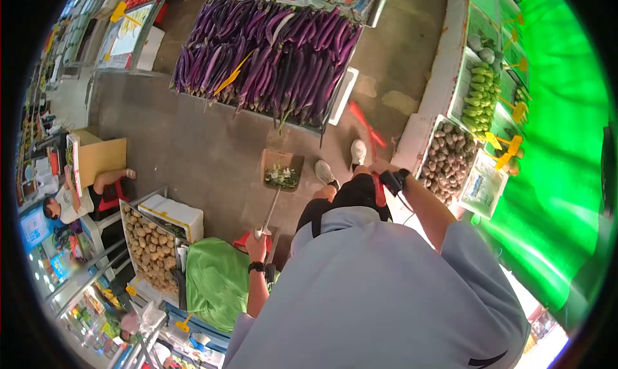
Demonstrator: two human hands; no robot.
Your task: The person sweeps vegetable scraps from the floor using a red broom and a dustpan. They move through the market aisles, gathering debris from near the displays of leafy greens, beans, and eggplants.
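Observation:
My left hand (pixel 256 245), with a dark band on its wrist, is closed around the pale handle of a long-handled dustpan (pixel 281 156). The dustpan's pan rests on the floor. Green and whitish vegetable scraps (pixel 281 175) lie inside it. My right hand (pixel 384 168) is beside my thigh, closed on a red-handled broom (pixel 379 190). The broom's red far part reaches ahead of my shoes over the floor. A dark device with a cord is on my right wrist. My right fingers are partly hidden.
Purple eggplants (pixel 277 60) cover a stand ahead. Potatoes (pixel 151 250) and a green cloth (pixel 215 282) are at left. Brown round produce (pixel 446 160) and green vegetables (pixel 481 99) line the right-hand stall. A seated person (pixel 77 198) is at far left beside a cardboard box (pixel 103 160).

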